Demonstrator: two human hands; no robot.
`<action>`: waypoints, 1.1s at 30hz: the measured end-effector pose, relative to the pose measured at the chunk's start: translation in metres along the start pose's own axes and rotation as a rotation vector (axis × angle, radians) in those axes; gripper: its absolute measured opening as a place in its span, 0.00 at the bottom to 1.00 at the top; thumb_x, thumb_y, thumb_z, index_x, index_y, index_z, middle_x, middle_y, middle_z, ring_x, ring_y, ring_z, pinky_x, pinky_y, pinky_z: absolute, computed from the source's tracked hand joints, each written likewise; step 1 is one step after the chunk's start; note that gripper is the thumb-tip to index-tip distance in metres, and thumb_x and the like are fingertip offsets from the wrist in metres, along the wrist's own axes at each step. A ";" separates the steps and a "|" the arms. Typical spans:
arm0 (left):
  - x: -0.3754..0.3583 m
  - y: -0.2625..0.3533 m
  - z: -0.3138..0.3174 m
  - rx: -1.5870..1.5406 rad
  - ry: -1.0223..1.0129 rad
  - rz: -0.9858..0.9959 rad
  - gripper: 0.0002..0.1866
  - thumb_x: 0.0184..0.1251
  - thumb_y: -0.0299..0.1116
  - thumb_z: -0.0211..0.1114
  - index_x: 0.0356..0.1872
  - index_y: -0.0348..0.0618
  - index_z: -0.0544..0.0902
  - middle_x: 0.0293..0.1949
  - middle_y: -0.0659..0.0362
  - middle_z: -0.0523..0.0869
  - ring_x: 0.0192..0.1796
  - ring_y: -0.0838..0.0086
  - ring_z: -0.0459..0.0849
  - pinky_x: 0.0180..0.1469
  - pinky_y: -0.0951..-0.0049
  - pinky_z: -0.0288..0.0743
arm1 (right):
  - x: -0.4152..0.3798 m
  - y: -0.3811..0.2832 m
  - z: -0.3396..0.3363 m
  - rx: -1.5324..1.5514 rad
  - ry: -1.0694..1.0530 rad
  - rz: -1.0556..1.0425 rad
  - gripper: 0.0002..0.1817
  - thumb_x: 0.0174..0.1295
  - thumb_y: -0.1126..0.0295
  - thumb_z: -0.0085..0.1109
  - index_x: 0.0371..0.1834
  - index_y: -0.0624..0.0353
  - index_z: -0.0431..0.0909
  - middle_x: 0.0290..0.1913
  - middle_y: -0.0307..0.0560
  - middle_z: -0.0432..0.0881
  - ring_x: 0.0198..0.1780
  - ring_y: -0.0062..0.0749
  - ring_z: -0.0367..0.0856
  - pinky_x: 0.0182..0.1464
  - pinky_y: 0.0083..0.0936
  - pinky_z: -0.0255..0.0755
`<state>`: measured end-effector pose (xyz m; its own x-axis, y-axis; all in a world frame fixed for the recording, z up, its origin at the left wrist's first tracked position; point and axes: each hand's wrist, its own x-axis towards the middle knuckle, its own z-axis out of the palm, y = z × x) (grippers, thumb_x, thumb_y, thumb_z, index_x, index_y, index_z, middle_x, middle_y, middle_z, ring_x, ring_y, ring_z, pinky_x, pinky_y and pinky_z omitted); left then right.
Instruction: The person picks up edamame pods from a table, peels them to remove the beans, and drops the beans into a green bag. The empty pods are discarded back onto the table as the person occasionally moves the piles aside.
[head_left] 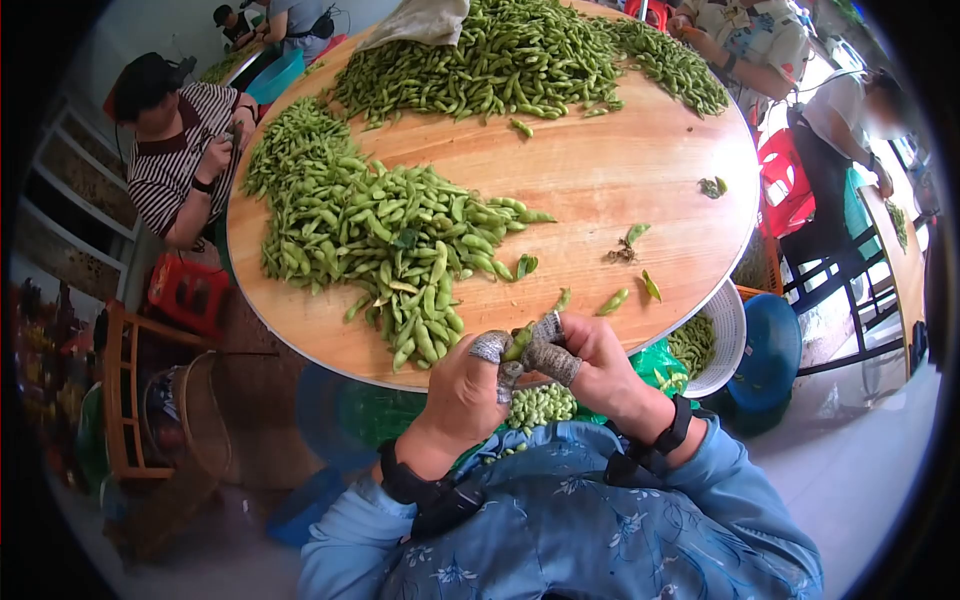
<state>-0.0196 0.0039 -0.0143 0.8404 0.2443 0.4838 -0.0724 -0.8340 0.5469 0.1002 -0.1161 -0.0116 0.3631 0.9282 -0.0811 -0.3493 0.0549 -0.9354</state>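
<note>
The round wooden table (600, 170) carried a big heap of edamame pods (390, 230) toward its left edge. Just past the near edge, the left hand (465, 390) and the right hand (590, 365), fingertips wrapped in tape, both pinched one edamame pod (518, 342) between them.

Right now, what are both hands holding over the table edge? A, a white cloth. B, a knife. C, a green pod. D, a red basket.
C: the left hand and the right hand, with wrapped fingertips, pinch one green pod between them at the edge of the table.
</note>
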 end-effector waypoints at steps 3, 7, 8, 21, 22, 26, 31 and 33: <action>-0.006 0.000 0.008 -0.128 0.075 -0.008 0.13 0.52 0.23 0.57 0.41 0.37 0.71 0.31 0.47 0.78 0.32 0.50 0.78 0.32 0.61 0.72 | -0.001 0.001 0.004 0.055 -0.018 -0.061 0.08 0.62 0.71 0.53 0.37 0.65 0.74 0.35 0.38 0.79 0.38 0.18 0.75 0.42 0.17 0.71; -0.003 0.006 0.010 -0.423 0.185 -0.284 0.06 0.64 0.28 0.53 0.38 0.38 0.72 0.24 0.55 0.78 0.26 0.68 0.77 0.30 0.71 0.70 | -0.002 0.000 0.005 0.001 -0.034 -0.128 0.07 0.62 0.72 0.52 0.36 0.66 0.73 0.34 0.39 0.79 0.36 0.17 0.75 0.40 0.18 0.71; -0.001 0.006 0.006 -0.627 0.108 -0.439 0.06 0.64 0.29 0.54 0.38 0.37 0.72 0.23 0.58 0.77 0.25 0.73 0.76 0.30 0.74 0.71 | -0.002 -0.001 0.006 0.015 -0.034 -0.131 0.06 0.61 0.73 0.53 0.35 0.66 0.73 0.34 0.39 0.79 0.35 0.17 0.75 0.39 0.18 0.71; -0.024 0.006 -0.002 -0.813 -0.162 -0.589 0.09 0.55 0.15 0.55 0.37 0.35 0.74 0.29 0.64 0.77 0.32 0.86 0.73 0.34 0.84 0.68 | -0.018 -0.011 -0.003 -0.923 -0.162 -0.291 0.08 0.39 0.80 0.58 0.25 0.64 0.72 0.24 0.56 0.73 0.30 0.54 0.73 0.30 0.39 0.66; -0.023 0.008 -0.007 -0.737 -0.289 -0.579 0.10 0.55 0.15 0.54 0.38 0.35 0.74 0.29 0.64 0.78 0.32 0.85 0.73 0.35 0.84 0.68 | -0.020 -0.009 -0.007 -0.879 -0.102 -0.305 0.08 0.40 0.80 0.59 0.26 0.63 0.74 0.25 0.55 0.74 0.30 0.52 0.74 0.30 0.38 0.67; -0.025 0.007 -0.018 -0.636 -0.392 -0.535 0.08 0.57 0.19 0.57 0.39 0.36 0.76 0.29 0.64 0.78 0.33 0.85 0.73 0.35 0.83 0.69 | -0.026 -0.025 -0.058 -1.158 0.257 -0.313 0.09 0.45 0.79 0.59 0.32 0.61 0.78 0.28 0.55 0.78 0.32 0.47 0.79 0.33 0.34 0.72; -0.001 -0.003 -0.029 0.076 -0.118 -0.309 0.06 0.55 0.26 0.64 0.33 0.37 0.78 0.20 0.57 0.79 0.24 0.73 0.78 0.31 0.78 0.71 | -0.028 -0.038 -0.065 -1.180 0.402 -0.185 0.11 0.50 0.76 0.60 0.38 0.67 0.77 0.31 0.59 0.79 0.35 0.48 0.80 0.34 0.31 0.72; 0.013 -0.007 -0.025 0.217 -0.183 -0.321 0.08 0.52 0.29 0.66 0.33 0.38 0.78 0.19 0.52 0.79 0.24 0.63 0.80 0.28 0.72 0.71 | -0.020 -0.027 -0.052 -0.949 0.343 -0.330 0.12 0.50 0.76 0.61 0.38 0.68 0.77 0.32 0.59 0.79 0.35 0.49 0.80 0.35 0.31 0.72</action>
<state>-0.0212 0.0250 0.0054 0.8847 0.4330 0.1725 0.3067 -0.8195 0.4842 0.1469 -0.1555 -0.0020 0.5927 0.7584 0.2711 0.5743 -0.1619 -0.8025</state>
